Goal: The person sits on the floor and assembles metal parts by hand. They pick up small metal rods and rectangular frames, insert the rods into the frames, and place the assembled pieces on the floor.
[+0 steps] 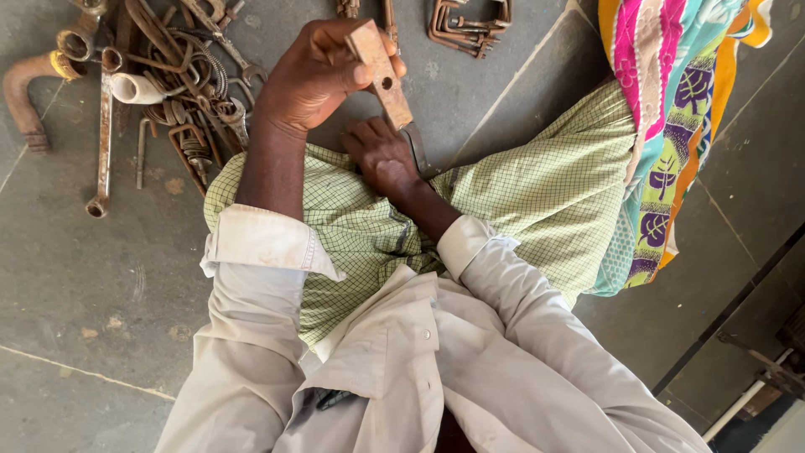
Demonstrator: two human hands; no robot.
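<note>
Looking down from head height, a person sits on a grey stone floor (101, 294), wearing a pale shirt and a green checked cloth (537, 193) over the lap. The left hand (314, 75) is closed around the upper end of a rusty flat metal bar (384, 77), which has a round hole through it and slants down toward the lap. The right hand (381, 155) rests low on the checked cloth with its fingers curled beside the bar's lower end, where a darker, thinner strip continues downward. Whether the right hand actually grips that strip cannot be told, since the fingers hide the contact.

To the left, well apart from the hands, lies a heap of rusty hardware (168, 75): bent hooks, springs, a long spanner and a curved pipe. A few square clamps (470, 25) lie at the top. A bright patterned cloth (671, 109) sits at the right.

As a judgement, the bar would be best handled with a firm grip high up, the lower hand steadying its base, and fingers kept clear of rough, rusty edges.
</note>
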